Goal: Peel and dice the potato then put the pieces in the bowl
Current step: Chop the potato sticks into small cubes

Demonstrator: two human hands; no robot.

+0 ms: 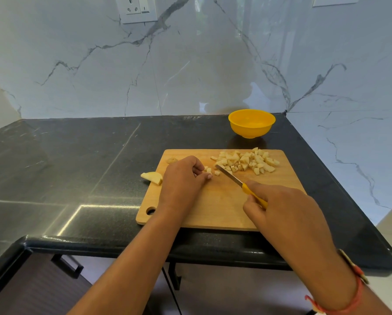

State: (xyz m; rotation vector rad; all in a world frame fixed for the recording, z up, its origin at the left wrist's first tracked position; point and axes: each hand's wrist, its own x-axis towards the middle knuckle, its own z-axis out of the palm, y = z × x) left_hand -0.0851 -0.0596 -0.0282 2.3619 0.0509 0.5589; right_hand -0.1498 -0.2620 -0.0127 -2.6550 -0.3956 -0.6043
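Potato dice (pixel 247 161) lie piled on the cutting board (pixel 213 205), near the bowl (pixel 251 122): light, wet, likely slippery, best scooped together. Left hand (pixel 181 180) pinches a remnant; right hand (pixel 281 208) is clamped on the knife (pixel 238 181).

Black counter (pixel 77 160): wooden cutting board (pixel 217 208), yellow bowl (pixel 251 123), potato wedge (pixel 152 177) at board's left edge.

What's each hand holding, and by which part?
Right hand holds the knife by its yellow handle, blade over the cutting board. Left hand pinches small potato pieces at its fingertips.
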